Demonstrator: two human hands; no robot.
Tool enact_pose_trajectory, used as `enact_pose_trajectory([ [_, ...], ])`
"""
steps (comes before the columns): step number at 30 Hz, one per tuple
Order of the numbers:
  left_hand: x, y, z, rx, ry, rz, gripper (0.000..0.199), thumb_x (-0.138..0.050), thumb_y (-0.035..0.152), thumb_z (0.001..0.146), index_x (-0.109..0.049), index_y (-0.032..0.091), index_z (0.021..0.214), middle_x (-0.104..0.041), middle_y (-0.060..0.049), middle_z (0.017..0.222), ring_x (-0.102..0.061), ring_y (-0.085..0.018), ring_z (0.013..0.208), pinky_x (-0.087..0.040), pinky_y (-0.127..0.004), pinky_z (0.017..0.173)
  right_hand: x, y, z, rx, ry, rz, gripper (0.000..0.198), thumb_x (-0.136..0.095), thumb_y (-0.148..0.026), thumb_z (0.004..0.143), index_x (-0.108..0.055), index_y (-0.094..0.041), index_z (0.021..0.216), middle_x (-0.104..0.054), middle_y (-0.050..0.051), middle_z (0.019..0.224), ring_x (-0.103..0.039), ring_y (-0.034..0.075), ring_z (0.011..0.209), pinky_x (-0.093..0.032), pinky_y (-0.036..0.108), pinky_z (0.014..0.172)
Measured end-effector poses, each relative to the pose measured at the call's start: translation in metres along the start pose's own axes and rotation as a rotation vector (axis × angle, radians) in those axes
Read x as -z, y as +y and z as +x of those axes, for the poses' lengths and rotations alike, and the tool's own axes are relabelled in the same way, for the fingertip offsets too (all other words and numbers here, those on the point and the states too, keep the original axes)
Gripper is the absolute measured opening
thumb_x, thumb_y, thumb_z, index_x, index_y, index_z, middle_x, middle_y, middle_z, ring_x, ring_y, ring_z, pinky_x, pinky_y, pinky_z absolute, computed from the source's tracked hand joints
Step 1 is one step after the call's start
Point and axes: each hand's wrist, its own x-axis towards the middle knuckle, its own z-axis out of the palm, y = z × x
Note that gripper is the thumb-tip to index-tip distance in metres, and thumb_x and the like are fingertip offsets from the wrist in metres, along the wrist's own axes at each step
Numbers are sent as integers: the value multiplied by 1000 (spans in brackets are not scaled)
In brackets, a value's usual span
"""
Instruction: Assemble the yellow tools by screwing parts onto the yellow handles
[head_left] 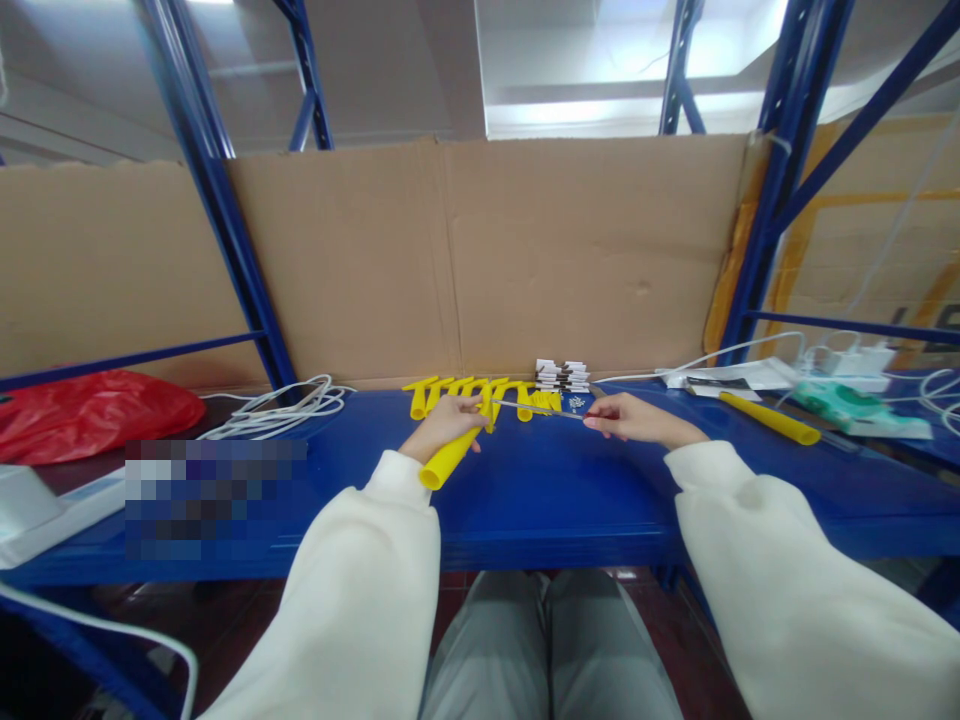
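My left hand (454,420) is closed around a yellow tapered plastic tube (448,462), whose wide open end points toward me. A thin straight metal piece (540,409) spans the gap from the yellow part at my left fingers to my right hand. My right hand (619,416) pinches the other end, where a little dark red shows. From here I cannot tell exactly what kind of tool it is. Just beyond my left hand, several yellow plastic tube pieces (420,400) stand in a row. Small yellow parts (546,401) lie between my hands, farther back.
White-and-brown small packs (561,376) are stacked against the cardboard wall (585,250). At right lie another yellow tube (772,418) and a green-and-white packet (840,405). Coiled white cable (289,408) and a red plastic bag (97,410) sit at left. Blue posts (244,250) frame the blue table (555,500).
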Motion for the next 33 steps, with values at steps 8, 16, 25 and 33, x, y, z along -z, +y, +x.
enact_pose_trajectory([
  [8, -1, 1, 1, 26, 10, -9, 66, -66, 10, 80, -48, 3, 143, -74, -18, 105, -65, -12, 47, -50, -19, 39, 0, 4, 2, 35, 36, -31, 55, -65, -73, 66, -57, -19, 69, -55, -1, 58, -49, 12, 52, -40, 27, 50],
  [16, 0, 0, 2, 18, 9, -9, 67, -65, 9, 81, -47, 3, 145, -74, -16, 104, -65, -13, 47, -52, -21, 41, -3, 0, 1, 27, 51, 63, 60, -75, -72, 52, -50, -21, 72, -55, -4, 59, -49, 12, 54, -40, 27, 53],
  [25, 0, 0, 0, 5, 14, 25, 57, -62, 12, 84, -53, 1, 139, -71, -20, 114, -64, -12, 48, -52, -21, 43, -2, -1, 0, -40, -42, 5, 59, -63, -76, 64, -59, -18, 74, -56, 0, 61, -47, 11, 50, -38, 27, 49],
  [33, 1, -3, 3, 1, 18, 43, 62, -65, 14, 82, -52, 3, 141, -73, -19, 109, -67, -15, 51, -52, -22, 44, -6, 2, 2, -17, 40, 80, 60, -75, -72, 53, -49, -21, 72, -53, -4, 60, -48, 11, 52, -40, 26, 48],
])
